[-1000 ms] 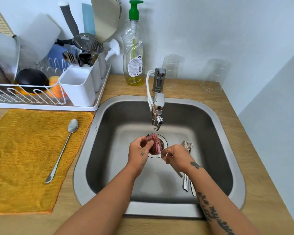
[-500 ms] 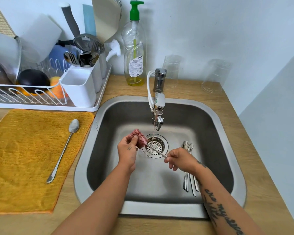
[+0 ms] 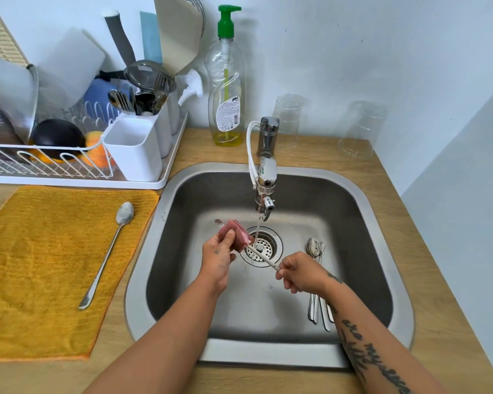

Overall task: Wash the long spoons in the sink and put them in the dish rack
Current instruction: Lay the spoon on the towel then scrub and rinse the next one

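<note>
Over the steel sink, right of the dish rack, the left hand squeezes a pink scouring pad around a long spoon whose handle tip the right hand pinches. With the handle wet, that thin pinch could slip and drop the spoon.

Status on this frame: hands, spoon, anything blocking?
Left hand grips pink scrubber wrapped round the spoon. Right hand pinches its handle end. More spoons lie in sink. Nothing blocking.

Soap bottle (green pump), yellow cloth, two clear glasses
</note>
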